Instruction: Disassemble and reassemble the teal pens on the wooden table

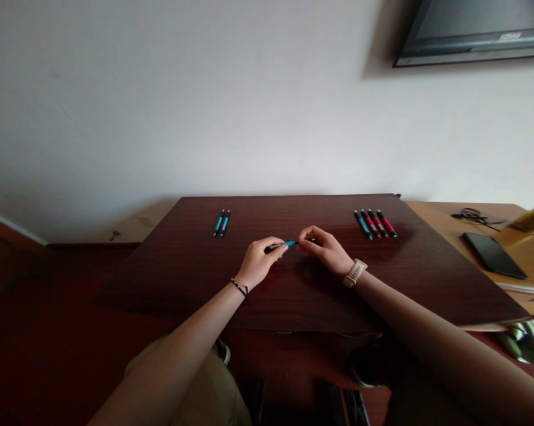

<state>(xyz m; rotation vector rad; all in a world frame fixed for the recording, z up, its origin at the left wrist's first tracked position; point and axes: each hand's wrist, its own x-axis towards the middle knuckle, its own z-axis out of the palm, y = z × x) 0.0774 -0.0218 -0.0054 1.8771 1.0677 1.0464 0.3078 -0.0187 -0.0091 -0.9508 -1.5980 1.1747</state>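
Observation:
A teal and black pen (pixel 289 244) lies nearly level between my two hands, over the middle of the dark wooden table (pixel 267 296). My left hand (pixel 259 258) is closed around its left part, thumb along the barrel. Fingers of my right hand (pixel 324 248) pinch the pen's dark right end, which they partly hide. Two teal and black pens (pixel 221 223) rest side by side on the left of the tabletop. On the right, another teal pen (pixel 363 225) lies in a row with three red and black pens (pixel 379 223).
A lighter wooden desk (pixel 431 222) adjoins on the right, bearing a black cable (pixel 473 216), a flat black device (pixel 493 255) and a yellow object (pixel 533 220). Behind the table rises a white wall (pixel 267 106) with a screen (pixel 480 32) at upper right.

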